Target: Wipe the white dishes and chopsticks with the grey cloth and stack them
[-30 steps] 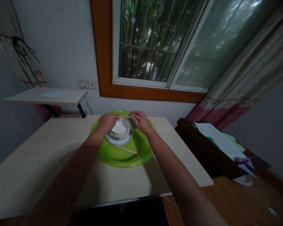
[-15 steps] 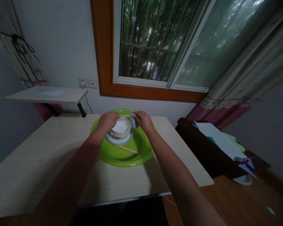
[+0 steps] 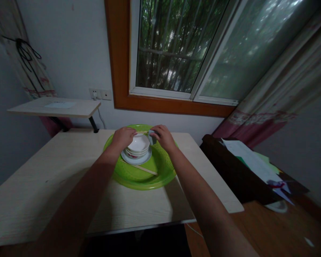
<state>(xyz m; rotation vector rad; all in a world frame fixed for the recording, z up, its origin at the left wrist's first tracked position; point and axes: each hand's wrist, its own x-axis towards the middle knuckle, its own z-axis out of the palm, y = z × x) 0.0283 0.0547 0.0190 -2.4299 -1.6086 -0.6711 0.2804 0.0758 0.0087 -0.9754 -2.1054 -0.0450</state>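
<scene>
My left hand (image 3: 123,138) is closed on one end of a pair of light wooden chopsticks (image 3: 142,132), held level above the far rim of the top bowl. At their other end, my right hand (image 3: 162,136) pinches a grey-blue cloth (image 3: 152,137) around them. Below sits a stack of white bowls (image 3: 137,147) on a white plate (image 3: 125,158), all inside a round bright green basin (image 3: 141,185). More chopsticks (image 3: 144,169) lie in the basin in front of the plate.
The basin stands on a pale wooden table (image 3: 64,171). A small raised shelf (image 3: 82,109) with a paper on it is at the back left. On the right, a dark piece of furniture (image 3: 224,167) bears papers (image 3: 246,157). A window is behind.
Both hands stay nearly in place over the bowls. The cloth in my right hand has shifted slightly and looks more bunched. The whole view has moved a little.
</scene>
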